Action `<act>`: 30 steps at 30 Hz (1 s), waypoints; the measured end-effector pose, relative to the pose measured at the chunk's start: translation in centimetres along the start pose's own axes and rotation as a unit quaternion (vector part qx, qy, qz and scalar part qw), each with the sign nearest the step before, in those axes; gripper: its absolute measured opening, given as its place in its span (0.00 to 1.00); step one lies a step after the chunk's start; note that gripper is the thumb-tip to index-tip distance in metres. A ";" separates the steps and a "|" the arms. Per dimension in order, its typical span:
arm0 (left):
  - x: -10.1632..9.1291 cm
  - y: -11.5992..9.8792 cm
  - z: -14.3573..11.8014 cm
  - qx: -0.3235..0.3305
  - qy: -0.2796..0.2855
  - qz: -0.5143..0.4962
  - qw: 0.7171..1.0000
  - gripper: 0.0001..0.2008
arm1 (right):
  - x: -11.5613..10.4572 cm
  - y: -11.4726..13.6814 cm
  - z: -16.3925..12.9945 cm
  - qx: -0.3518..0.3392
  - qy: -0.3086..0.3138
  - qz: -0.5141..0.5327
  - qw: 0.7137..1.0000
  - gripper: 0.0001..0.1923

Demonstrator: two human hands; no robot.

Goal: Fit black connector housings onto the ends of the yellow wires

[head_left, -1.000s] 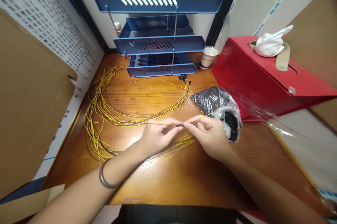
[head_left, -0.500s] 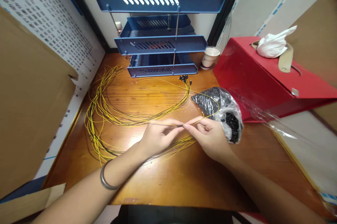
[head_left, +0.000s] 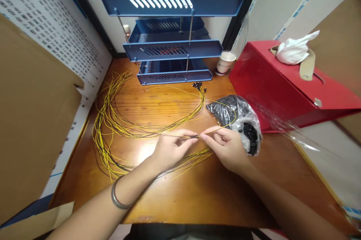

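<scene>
My left hand [head_left: 170, 150] and my right hand [head_left: 227, 146] meet fingertip to fingertip above the wooden desk [head_left: 180, 195]. Both pinch one thin yellow wire [head_left: 229, 109], which loops from my right fingers up over a clear plastic bag of small black parts [head_left: 239, 118]. Whether a small black piece sits at the pinch point I cannot tell. A loose bundle of yellow wires [head_left: 113, 127] curves across the desk to the left and passes under my left hand. Their black-tipped ends [head_left: 197, 85] lie near the tray rack.
A blue three-tier tray rack [head_left: 169, 44] stands at the back of the desk, a paper cup [head_left: 225, 62] beside it. A red box [head_left: 282, 86] with a white tissue [head_left: 295, 50] on top sits at the right. Cardboard [head_left: 34, 112] walls the left side.
Both hands stay pinched on the wire and have shifted slightly right and toward me with the view; the fingertips are now closer together.
</scene>
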State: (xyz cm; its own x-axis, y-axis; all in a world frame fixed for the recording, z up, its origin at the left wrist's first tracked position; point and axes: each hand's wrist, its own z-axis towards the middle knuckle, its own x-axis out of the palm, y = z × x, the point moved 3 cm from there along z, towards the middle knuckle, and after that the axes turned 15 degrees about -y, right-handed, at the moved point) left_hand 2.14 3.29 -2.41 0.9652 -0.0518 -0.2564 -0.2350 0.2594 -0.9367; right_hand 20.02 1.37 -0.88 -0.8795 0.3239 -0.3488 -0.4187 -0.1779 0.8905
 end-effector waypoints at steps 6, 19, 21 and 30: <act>0.0 -0.1 0.0 0.009 0.000 -0.005 1.000 0.09 | 0.2 0.0 -0.1 0.008 0.003 -0.003 1.000 0.09; 0.2 -0.5 0.0 0.019 0.011 -0.020 1.000 0.11 | -0.2 0.3 -0.2 0.015 0.007 0.003 1.000 0.10; 0.2 -0.6 0.0 0.021 0.007 -0.023 0.999 0.10 | -0.3 0.3 -0.2 0.015 0.000 0.014 1.000 0.10; 0.1 -0.4 0.0 0.034 -0.009 -0.022 0.999 0.12 | -0.3 0.2 0.1 0.013 0.009 0.016 1.000 0.11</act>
State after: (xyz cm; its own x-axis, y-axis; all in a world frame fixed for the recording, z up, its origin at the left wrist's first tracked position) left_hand 2.35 3.19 -2.04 0.9765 -0.0484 -0.2102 -0.1839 0.3226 -0.9285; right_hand 20.24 1.28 -0.53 -0.8965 0.3015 -0.3246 -0.3839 -0.1630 0.9089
